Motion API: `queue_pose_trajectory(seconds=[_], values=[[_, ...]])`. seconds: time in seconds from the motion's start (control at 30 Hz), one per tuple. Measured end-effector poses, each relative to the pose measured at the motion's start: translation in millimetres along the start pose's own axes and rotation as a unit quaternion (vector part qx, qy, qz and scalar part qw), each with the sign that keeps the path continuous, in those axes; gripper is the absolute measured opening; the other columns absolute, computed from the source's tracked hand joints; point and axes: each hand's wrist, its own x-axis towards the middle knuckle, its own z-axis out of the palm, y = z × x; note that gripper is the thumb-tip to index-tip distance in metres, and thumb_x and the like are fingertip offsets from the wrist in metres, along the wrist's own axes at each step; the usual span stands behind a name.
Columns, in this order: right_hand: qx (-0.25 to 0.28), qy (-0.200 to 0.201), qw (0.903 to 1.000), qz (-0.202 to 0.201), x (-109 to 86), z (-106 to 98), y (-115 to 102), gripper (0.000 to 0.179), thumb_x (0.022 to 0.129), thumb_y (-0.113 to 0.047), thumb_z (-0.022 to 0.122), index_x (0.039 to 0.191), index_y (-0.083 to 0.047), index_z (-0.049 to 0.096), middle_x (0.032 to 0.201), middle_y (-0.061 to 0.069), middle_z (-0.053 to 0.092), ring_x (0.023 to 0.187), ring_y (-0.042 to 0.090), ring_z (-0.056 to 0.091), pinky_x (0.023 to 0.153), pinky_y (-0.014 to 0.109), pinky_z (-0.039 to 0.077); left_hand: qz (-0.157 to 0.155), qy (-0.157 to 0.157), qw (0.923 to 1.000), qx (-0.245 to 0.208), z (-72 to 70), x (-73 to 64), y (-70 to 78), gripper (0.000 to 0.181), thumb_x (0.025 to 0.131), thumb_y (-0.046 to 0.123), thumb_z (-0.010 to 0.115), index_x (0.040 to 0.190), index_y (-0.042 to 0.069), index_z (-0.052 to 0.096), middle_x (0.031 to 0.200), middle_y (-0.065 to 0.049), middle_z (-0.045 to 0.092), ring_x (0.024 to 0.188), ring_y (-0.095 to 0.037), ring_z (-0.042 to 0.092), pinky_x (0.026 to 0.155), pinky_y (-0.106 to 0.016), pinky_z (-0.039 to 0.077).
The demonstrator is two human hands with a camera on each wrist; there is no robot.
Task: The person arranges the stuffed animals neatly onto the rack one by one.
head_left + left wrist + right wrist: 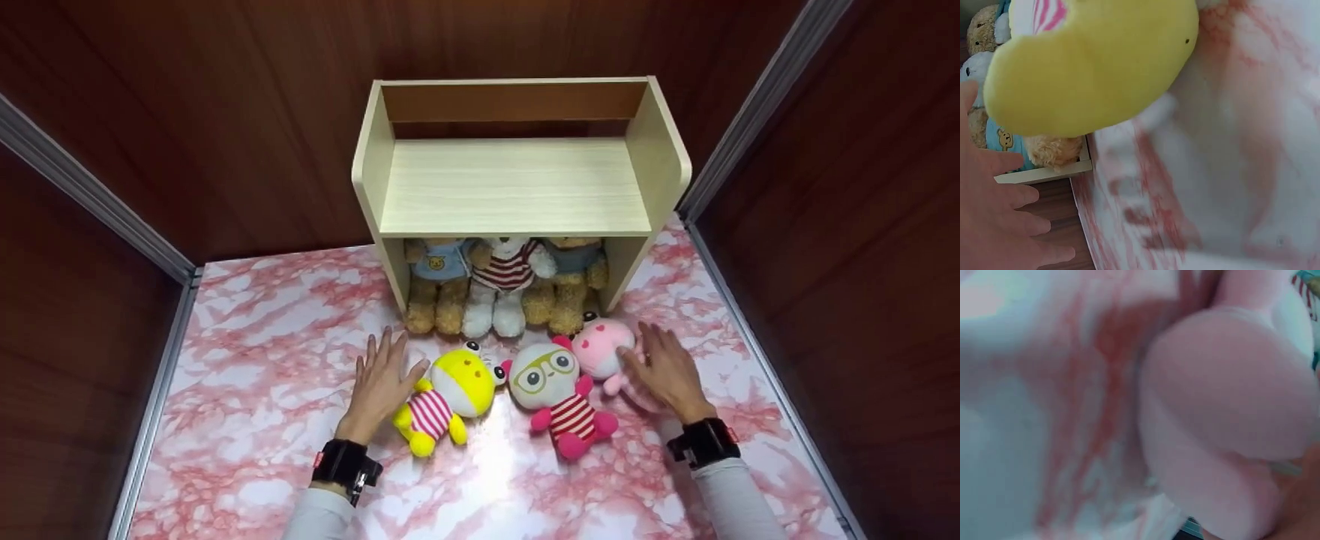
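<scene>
My left hand [380,382], fingers spread and straight, is beside a yellow frog plush toy [459,375] in a pink-striped outfit. In the left wrist view that yellow toy [1089,73] fills the upper part, close to the fingers. On the right, my right hand [667,371] has its fingers extended at the side of a pink plush toy [604,346], the thumb overlapping it. The pink toy's rounded body [1230,388] looms large in the right wrist view. Between the two lies a grey-and-pink panda plush [538,354] with green glasses and a red-striped outfit.
Behind the toys stands a pale wooden shelf unit [517,187]. Its lower compartment holds a brown bear in blue [439,266], a white bear in stripes [506,274] and another brown bear [574,285]. Dark wood panels [187,112] enclose the pink marbled surface [262,375].
</scene>
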Motion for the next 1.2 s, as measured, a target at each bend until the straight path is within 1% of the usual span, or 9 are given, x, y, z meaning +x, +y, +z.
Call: queue_pose_trajectory(seconds=[0.1,0.2,0.33,0.43,0.57,0.67,0.9,1.03,1.2], values=[[0.025,-0.057,0.9977,0.028,-2.0,3,1,0.095,0.098,-0.068,0.054,0.160,0.001,0.031,0.151,0.033,0.044,0.136,0.052,0.044,0.106,0.070,0.038,-0.001,0.000,1.0000,-0.003,1.5,-1.4,-1.3,0.081,0.104,0.062,0.047,0.163,0.009,0.032,0.171,-0.019,0.013,0.155,-0.047,0.008,0.119,-0.072,0.013],[0.042,-0.096,0.9927,0.060,-3.3,2,0,0.108,0.091,-0.076,0.057,0.164,-0.004,0.022,0.155,0.031,0.043,0.136,0.051,0.046,0.104,0.070,0.041,-0.002,0.003,1.0000,-0.005,2.7,-2.5,-1.7,0.079,0.104,0.060,0.048,0.162,0.009,0.034,0.170,-0.020,0.015,0.155,-0.048,0.010,0.119,-0.072,0.014],[0.049,-0.130,0.9865,0.087,-4.5,-1,-1,0.116,0.085,-0.076,0.066,0.165,-0.007,0.017,0.155,0.032,0.041,0.134,0.054,0.048,0.102,0.071,0.041,-0.003,0.008,0.9999,-0.012,4.3,-2.4,0.8,0.078,0.104,0.060,0.047,0.161,0.008,0.035,0.170,-0.021,0.015,0.155,-0.049,0.010,0.119,-0.072,0.014],[0.051,-0.133,0.9859,0.088,-5.0,-3,-1,0.112,0.084,-0.070,0.073,0.163,-0.008,0.022,0.149,0.033,0.048,0.128,0.054,0.053,0.099,0.069,0.044,0.001,0.008,0.9998,-0.020,5.3,-0.7,5.2,0.078,0.105,0.061,0.045,0.161,0.007,0.035,0.171,-0.019,0.014,0.155,-0.048,0.008,0.119,-0.072,0.014],[0.063,-0.114,0.9889,0.071,-7.7,-4,2,0.098,0.085,-0.058,0.079,0.157,-0.011,0.033,0.139,0.031,0.059,0.118,0.050,0.061,0.092,0.065,0.048,0.008,0.007,0.9995,-0.029,6.5,2.1,12.7,0.078,0.105,0.061,0.043,0.162,0.008,0.034,0.172,-0.016,0.012,0.156,-0.045,0.006,0.120,-0.071,0.014],[0.075,-0.094,0.9907,0.063,-11.8,-7,6,0.089,0.086,-0.052,0.081,0.154,-0.012,0.039,0.133,0.030,0.062,0.112,0.048,0.065,0.088,0.063,0.050,0.011,0.012,0.9992,-0.035,7.4,2.8,15.3,0.077,0.105,0.059,0.046,0.161,0.007,0.036,0.171,-0.017,0.014,0.156,-0.045,0.007,0.120,-0.070,0.015],[0.081,-0.045,0.9942,0.055,-20.9,-25,6,0.088,0.090,-0.051,0.078,0.154,-0.009,0.037,0.132,0.033,0.061,0.106,0.052,0.065,0.084,0.065,0.052,0.015,0.023,0.9983,-0.051,6.4,1.6,17.1,0.075,0.106,0.055,0.048,0.159,0.005,0.038,0.171,-0.018,0.016,0.156,-0.045,0.008,0.121,-0.067,0.015],[0.099,0.002,0.9941,0.043,-22.6,-36,-4,0.086,0.089,-0.043,0.082,0.154,-0.009,0.037,0.128,0.035,0.063,0.105,0.054,0.065,0.082,0.067,0.051,0.025,0.037,0.9969,-0.065,3.1,2.7,21.7,0.074,0.105,0.053,0.052,0.157,0.001,0.040,0.170,-0.019,0.018,0.156,-0.043,0.009,0.124,-0.061,0.014],[0.152,0.044,0.9873,0.015,-20.1,-37,-29,0.084,0.088,-0.033,0.085,0.153,-0.008,0.039,0.135,0.034,0.060,0.115,0.053,0.062,0.089,0.067,0.049,0.044,0.072,0.9912,-0.102,-0.7,4.5,36.0,0.067,0.103,0.042,0.061,0.153,0.000,0.046,0.166,-0.023,0.027,0.155,-0.043,0.018,0.124,-0.058,0.020]])
